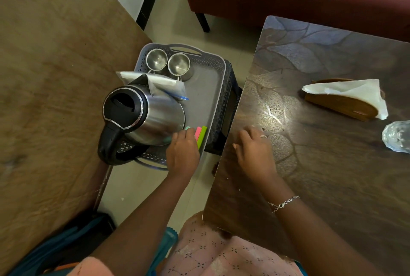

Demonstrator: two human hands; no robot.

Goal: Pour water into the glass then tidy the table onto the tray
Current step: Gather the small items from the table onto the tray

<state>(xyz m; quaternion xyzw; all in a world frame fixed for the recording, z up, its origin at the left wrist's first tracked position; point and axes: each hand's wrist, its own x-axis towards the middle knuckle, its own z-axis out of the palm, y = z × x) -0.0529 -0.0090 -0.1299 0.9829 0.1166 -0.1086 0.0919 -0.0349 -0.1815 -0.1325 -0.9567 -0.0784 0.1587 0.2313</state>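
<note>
You are tidying up: the kettle [155, 115] is sitting on the grey tray [205, 89], and your left hand [183, 153] is bending its fingers over the coloured strips [203, 135] beside it, grip unclear. Your right hand [255, 153] is lying slack and empty on the tabletop [310, 175]. Next it is likely reaching right for the napkin holder [337, 104] and the glass [397, 137].

Grey tray loaded beside the dark table; the glass stands on the table.
The perforated tray [210, 89] lies at 9 o'clock of the table [332, 175]. On it a steel kettle [155, 115], lid closed, fills 7 o'clock, two empty steel cups [156, 60] stand at 12, and pink and green strips [201, 134] lie at 5. The cut clear glass [397, 137] is at the table's 3 o'clock edge, and the wooden napkin holder [339, 103] with white tissue at 1.
</note>
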